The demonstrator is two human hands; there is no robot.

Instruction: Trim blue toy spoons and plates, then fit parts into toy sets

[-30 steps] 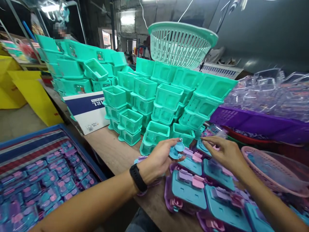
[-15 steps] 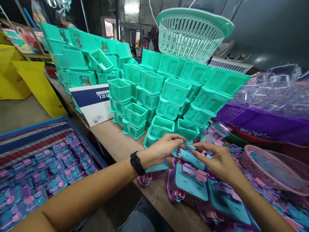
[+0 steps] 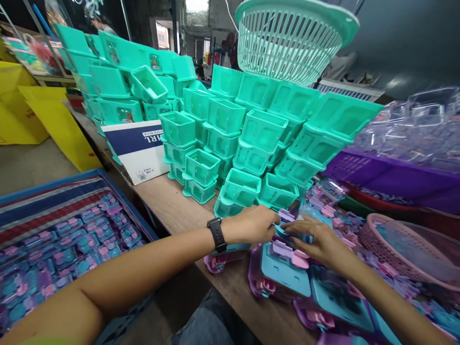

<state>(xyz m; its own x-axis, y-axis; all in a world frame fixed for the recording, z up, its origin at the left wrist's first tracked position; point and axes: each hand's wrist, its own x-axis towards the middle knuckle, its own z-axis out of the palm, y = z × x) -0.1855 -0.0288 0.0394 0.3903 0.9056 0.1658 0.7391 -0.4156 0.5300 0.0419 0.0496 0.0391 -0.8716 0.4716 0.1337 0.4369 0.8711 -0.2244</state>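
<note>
Both hands meet over the row of assembled toy pieces on the table. My left hand [image 3: 256, 224], with a black watch on its wrist, is curled closed at the left end of a small light-blue plastic piece [image 3: 284, 230]. From the other side, the fingers of my right hand [image 3: 316, 237] pinch the same piece; its shape is partly hidden. Just below them lies a purple-and-blue plastic toy case [image 3: 285, 274] with pink and lilac parts on top. A similar case [image 3: 343, 299] sits closer to me on the right.
Stacked green plastic bins [image 3: 223, 143] fill the back, topped by a green basket [image 3: 291, 45]. At right are loose small parts [image 3: 391, 282], a pink basket [image 3: 366, 235] and a purple crate [image 3: 381, 177]. A blue-rimmed bin [image 3: 118, 191] of packed pieces stands left.
My left hand has turned over, its back now upward and its fingers curled more tightly. Both hands have shifted slightly lower around the light-blue piece.
</note>
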